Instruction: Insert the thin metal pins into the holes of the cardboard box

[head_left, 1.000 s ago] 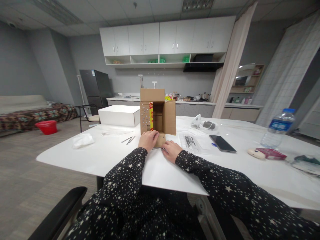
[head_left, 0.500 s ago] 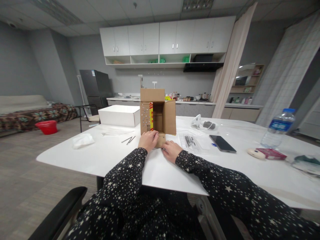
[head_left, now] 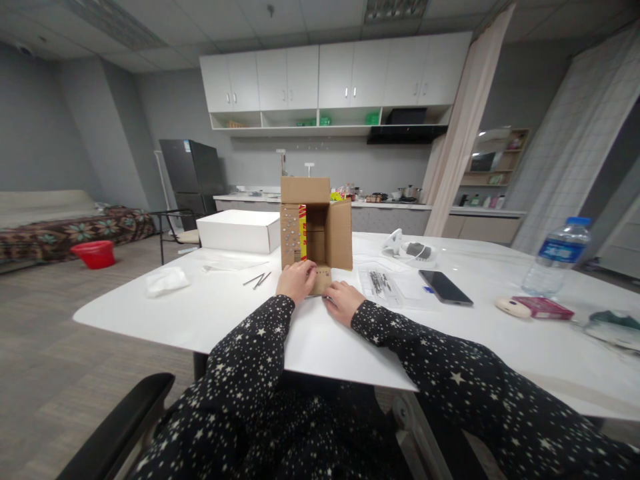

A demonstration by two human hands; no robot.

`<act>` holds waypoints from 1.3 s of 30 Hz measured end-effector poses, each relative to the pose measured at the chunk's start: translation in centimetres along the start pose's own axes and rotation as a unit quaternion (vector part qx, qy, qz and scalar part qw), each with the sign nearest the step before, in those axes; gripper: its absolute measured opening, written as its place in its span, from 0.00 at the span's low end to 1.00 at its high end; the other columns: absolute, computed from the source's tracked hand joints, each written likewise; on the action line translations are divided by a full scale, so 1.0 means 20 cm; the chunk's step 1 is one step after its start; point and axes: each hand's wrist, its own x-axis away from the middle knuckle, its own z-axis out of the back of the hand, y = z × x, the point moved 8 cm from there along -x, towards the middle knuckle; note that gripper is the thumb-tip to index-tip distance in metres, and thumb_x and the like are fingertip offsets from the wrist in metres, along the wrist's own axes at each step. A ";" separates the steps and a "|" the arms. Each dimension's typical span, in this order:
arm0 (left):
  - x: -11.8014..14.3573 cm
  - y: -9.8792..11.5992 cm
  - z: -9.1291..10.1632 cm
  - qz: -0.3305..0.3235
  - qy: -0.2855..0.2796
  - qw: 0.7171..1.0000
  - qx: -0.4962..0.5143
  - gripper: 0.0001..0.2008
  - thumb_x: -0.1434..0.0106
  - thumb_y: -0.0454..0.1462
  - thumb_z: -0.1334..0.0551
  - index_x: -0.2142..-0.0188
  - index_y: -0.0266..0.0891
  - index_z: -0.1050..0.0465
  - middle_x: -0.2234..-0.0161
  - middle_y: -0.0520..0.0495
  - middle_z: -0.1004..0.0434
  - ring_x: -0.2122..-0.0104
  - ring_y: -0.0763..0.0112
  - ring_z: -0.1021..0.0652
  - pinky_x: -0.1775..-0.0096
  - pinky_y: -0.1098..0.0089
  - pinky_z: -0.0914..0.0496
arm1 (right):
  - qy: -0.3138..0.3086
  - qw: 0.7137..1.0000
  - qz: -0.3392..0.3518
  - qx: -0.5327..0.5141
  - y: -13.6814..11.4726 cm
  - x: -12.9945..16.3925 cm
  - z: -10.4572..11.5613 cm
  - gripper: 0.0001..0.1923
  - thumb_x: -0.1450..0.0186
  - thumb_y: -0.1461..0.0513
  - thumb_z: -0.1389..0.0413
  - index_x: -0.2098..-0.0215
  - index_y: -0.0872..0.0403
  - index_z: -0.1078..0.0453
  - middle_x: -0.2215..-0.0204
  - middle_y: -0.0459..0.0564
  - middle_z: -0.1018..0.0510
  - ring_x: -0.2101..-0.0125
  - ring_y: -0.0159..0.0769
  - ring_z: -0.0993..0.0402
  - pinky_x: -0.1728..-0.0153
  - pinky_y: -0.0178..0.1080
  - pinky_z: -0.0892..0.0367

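Observation:
An open brown cardboard box [head_left: 320, 227] lies on its side on the white table [head_left: 235, 313], its opening toward me and its flaps spread. My left hand [head_left: 296, 280] rests on the box's lower flap, fingers curled over its edge. Just right of that flap, my right hand [head_left: 343, 300] lies on the table, fingertips at the flap's corner. What, if anything, is pinched between the fingers is too small to tell. Both sleeves are black with white stars.
A white box [head_left: 239, 231] stands at the left rear, with thin metal pins [head_left: 257, 279] and a crumpled tissue [head_left: 165, 281] near it. A clear bag of small parts [head_left: 380, 283], a phone [head_left: 445, 287], a water bottle [head_left: 557, 257] and a red packet [head_left: 544, 307] lie to the right.

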 end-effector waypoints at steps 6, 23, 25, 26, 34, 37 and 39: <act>0.00 -0.02 -0.01 0.002 0.005 1.000 -0.002 0.10 0.36 0.37 0.48 0.60 0.42 0.29 0.62 0.48 0.24 0.62 0.68 0.25 0.58 0.67 0.34 | 0.002 1.000 0.000 -0.005 0.00 0.00 0.00 0.14 0.34 0.61 0.54 0.57 0.53 0.29 0.60 0.53 0.29 0.59 0.40 0.35 0.59 0.39 0.41; 0.00 -0.03 0.00 0.004 0.011 1.000 0.000 0.06 0.37 0.35 0.46 0.61 0.43 0.32 0.61 0.48 0.27 0.63 0.68 0.25 0.60 0.67 0.35 | 0.004 1.000 0.005 -0.006 0.00 0.00 0.00 0.14 0.34 0.61 0.54 0.57 0.54 0.29 0.60 0.53 0.29 0.60 0.39 0.36 0.59 0.39 0.42; 0.00 -0.03 0.00 0.004 0.007 1.000 -0.001 0.06 0.37 0.35 0.46 0.62 0.42 0.33 0.61 0.48 0.27 0.63 0.68 0.25 0.60 0.67 0.35 | 0.000 1.000 0.004 -0.003 0.00 0.00 0.00 0.14 0.34 0.61 0.54 0.57 0.54 0.29 0.60 0.54 0.29 0.59 0.39 0.36 0.58 0.39 0.42; 0.00 -0.03 -0.01 0.004 0.005 1.000 -0.001 0.06 0.37 0.35 0.46 0.62 0.42 0.32 0.61 0.48 0.27 0.63 0.68 0.25 0.60 0.67 0.35 | 0.000 1.000 0.003 -0.002 0.00 0.00 0.00 0.14 0.34 0.61 0.54 0.57 0.54 0.29 0.60 0.54 0.29 0.59 0.39 0.36 0.58 0.39 0.42; 0.00 -0.04 -0.01 0.009 -0.003 1.000 -0.006 0.05 0.37 0.36 0.46 0.63 0.42 0.32 0.61 0.48 0.26 0.63 0.69 0.25 0.60 0.68 0.35 | 0.001 1.000 0.005 0.000 0.00 0.00 0.00 0.14 0.34 0.61 0.54 0.57 0.54 0.29 0.61 0.53 0.29 0.60 0.40 0.35 0.59 0.39 0.41; 0.00 -0.04 -0.02 0.014 -0.010 1.000 -0.009 0.06 0.37 0.36 0.46 0.63 0.42 0.31 0.61 0.48 0.26 0.63 0.69 0.25 0.60 0.68 0.35 | 0.000 1.000 0.005 0.001 0.00 0.00 0.00 0.14 0.34 0.61 0.54 0.57 0.54 0.29 0.60 0.53 0.29 0.59 0.40 0.35 0.59 0.39 0.42; 0.00 -0.04 -0.02 0.017 -0.015 1.000 -0.011 0.06 0.37 0.36 0.46 0.63 0.42 0.31 0.61 0.48 0.26 0.62 0.68 0.25 0.61 0.68 0.35 | 0.001 1.000 0.004 0.001 0.00 0.00 0.00 0.13 0.34 0.61 0.54 0.57 0.54 0.29 0.60 0.53 0.29 0.59 0.40 0.35 0.59 0.39 0.42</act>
